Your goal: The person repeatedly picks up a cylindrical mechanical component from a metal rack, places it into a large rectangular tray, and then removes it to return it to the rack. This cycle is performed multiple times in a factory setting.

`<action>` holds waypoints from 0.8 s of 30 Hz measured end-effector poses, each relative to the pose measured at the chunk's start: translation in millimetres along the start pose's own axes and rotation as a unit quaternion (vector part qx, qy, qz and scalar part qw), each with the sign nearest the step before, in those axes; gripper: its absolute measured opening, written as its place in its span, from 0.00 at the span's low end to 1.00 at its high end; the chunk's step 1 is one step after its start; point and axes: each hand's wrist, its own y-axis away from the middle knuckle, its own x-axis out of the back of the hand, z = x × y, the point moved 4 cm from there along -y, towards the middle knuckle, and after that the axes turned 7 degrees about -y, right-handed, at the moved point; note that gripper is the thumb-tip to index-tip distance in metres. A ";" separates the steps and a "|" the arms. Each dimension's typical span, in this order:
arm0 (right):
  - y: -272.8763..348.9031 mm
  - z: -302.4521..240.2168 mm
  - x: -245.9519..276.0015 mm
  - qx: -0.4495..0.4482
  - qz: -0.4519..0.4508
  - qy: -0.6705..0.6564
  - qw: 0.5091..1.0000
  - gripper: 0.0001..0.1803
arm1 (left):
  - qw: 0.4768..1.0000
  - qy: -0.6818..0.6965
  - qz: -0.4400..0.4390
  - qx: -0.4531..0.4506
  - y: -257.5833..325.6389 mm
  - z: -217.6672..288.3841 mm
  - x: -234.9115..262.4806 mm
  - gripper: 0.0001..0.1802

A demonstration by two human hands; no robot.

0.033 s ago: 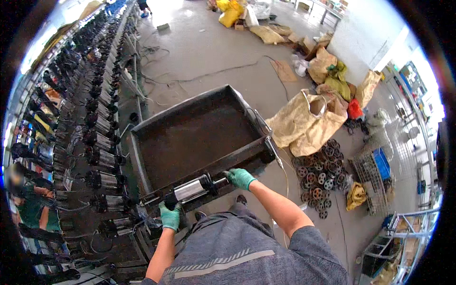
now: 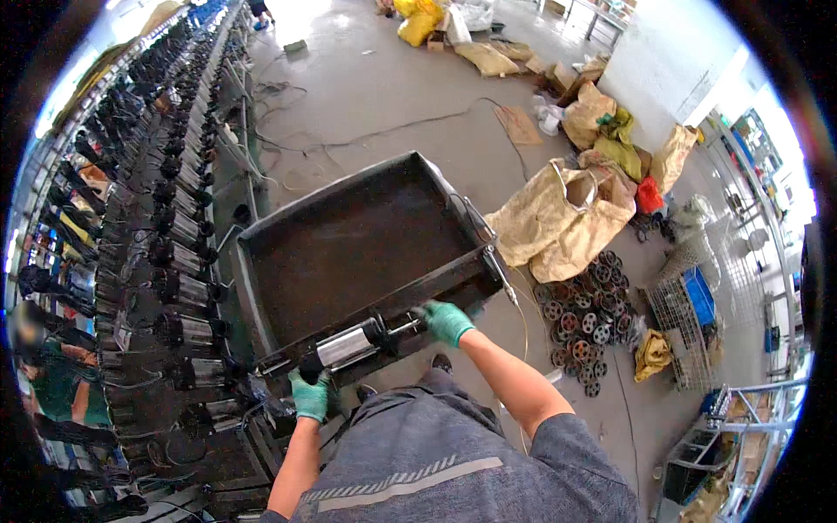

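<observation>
Left hand (image 2: 310, 394) has fingers curled on a silver-and-black motor (image 2: 345, 347); right hand (image 2: 448, 322) bends fingers beside its shaft (image 2: 404, 329), hold unclear. Slack grip could drop it.

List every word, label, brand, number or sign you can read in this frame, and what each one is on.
None can be read.
Silver-and-black motor: no legible marking.
Motors in the left-hand row: too small and blurred to read any marking.
Large tan sacks: no legible print.
Grey shirt: pale stripes, no readable letters.
Far shelving and background: too small or overexposed to tell.
</observation>
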 end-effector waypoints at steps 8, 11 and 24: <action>61.9 126.7 138.1 -0.264 0.287 -0.057 0.919 0.27 | 1.000 -0.015 -0.019 0.009 -1.4 -19.4 -5.1 0.44; 22.7 132.5 145.1 -0.250 0.215 -0.066 0.942 0.32 | 0.998 0.019 -0.041 0.038 -1.4 -13.7 -3.6 0.42; -20.1 15.2 85.5 -0.228 -0.029 -0.255 0.939 0.08 | 0.995 -0.073 -0.032 0.064 3.4 29.6 15.8 0.35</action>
